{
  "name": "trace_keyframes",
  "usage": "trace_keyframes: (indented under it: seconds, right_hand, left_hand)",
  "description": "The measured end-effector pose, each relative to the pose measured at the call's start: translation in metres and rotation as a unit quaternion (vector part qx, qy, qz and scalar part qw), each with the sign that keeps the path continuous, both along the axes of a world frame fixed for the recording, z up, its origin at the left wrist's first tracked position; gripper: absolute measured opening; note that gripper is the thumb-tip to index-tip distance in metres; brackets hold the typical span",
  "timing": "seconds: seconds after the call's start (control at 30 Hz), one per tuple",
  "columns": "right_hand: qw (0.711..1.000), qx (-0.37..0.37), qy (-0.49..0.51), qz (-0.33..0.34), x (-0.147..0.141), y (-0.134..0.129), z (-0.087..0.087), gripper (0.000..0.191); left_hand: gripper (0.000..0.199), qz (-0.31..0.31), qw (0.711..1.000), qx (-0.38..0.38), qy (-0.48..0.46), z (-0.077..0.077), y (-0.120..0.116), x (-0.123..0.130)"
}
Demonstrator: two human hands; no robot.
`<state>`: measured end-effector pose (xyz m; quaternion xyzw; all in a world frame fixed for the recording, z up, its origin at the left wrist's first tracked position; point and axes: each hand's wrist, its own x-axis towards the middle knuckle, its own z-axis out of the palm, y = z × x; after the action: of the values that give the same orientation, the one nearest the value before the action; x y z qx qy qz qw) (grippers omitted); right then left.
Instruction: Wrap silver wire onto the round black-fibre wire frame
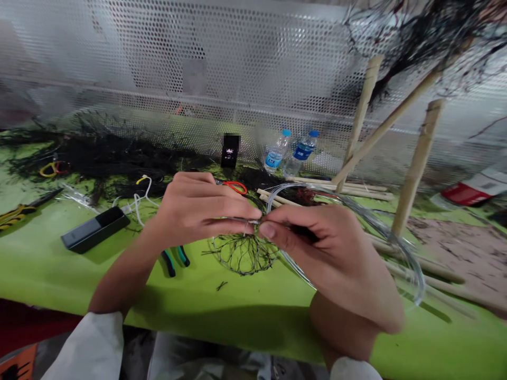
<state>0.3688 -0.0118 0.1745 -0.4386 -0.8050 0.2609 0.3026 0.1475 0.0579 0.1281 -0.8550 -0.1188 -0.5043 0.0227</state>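
Observation:
My left hand (194, 206) and my right hand (325, 243) meet over the green table, fingertips nearly touching. Between my left fingers runs a thin wire (233, 218), pinched near its end. The thumb and forefinger of my right hand press together at that same spot; what they grip is too small to name. Just below hangs or lies a round net of dark knotted strands (247, 254) on a hoop, partly hidden by my fingers. Green-and-black handles of a tool (169, 263) show under my left wrist.
A black power bank (95, 229) with a white cable lies left. Yellow-handled pliers (27, 208) and a heap of black strands (106, 158) are beyond it. Coiled clear tubing (412, 269), wooden sticks (418, 163) and two water bottles (303, 152) stand or lie right and behind.

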Motion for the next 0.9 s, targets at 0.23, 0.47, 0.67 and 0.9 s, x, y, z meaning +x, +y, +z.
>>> trace_keyframes:
  seconds: [0.23, 0.47, 0.67, 0.9]
  right_hand:
    - [1.0, 0.005, 0.01, 0.004, 0.003, 0.001, 0.0, 0.031]
    - [1.0, 0.025, 0.008, -0.003, 0.002, 0.001, -0.001, 0.027]
    - [1.0, 0.03, -0.007, -0.005, 0.0, -0.001, -0.003, 0.027]
    - [0.998, 0.061, -0.023, -0.008, -0.006, 0.001, -0.007, 0.027]
  left_hand:
    - [0.029, 0.017, 0.997, 0.035, 0.062, -0.002, -0.001, -0.012]
    - [0.018, 0.0, 1.0, 0.003, -0.004, -0.002, -0.003, 0.001]
    - [0.007, -0.05, 0.965, -0.256, -0.043, 0.011, -0.019, 0.005]
    - [0.019, -0.086, 0.879, -0.468, -0.004, 0.022, -0.025, 0.006]
